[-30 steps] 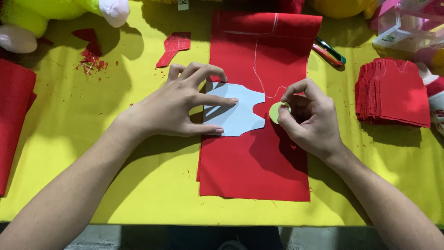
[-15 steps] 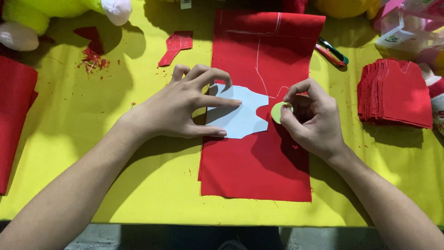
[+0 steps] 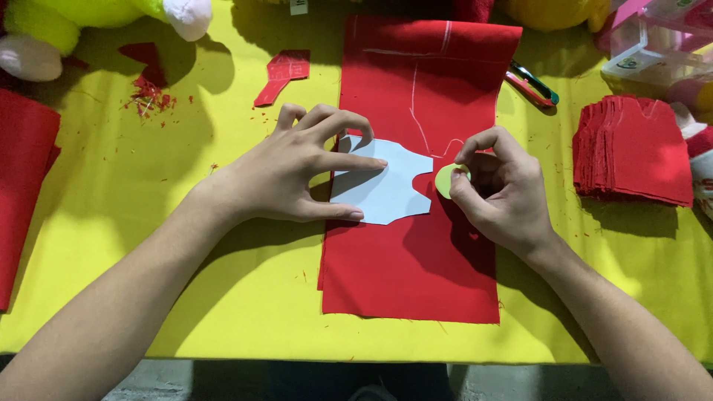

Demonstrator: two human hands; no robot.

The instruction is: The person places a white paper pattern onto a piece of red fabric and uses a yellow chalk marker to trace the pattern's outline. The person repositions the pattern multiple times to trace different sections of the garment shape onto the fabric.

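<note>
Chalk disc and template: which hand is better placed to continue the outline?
Right. The right hand pinches the chalk disc at the template's edge; the left hand pins the template flat on the red fabric.

The left hand (image 3: 297,174) lies spread on a pale blue paper template (image 3: 386,189), pinning it flat to a strip of red felt (image 3: 416,267) on the yellow worktop (image 3: 223,297). Just beside the template's edge, the right hand (image 3: 505,197) pinches a round, pale green chalk disc (image 3: 445,180) — touching the felt. Beyond the right hand sits a stack of cut red pieces (image 3: 631,152); scissors (image 3: 531,83) lie farther off.
</note>
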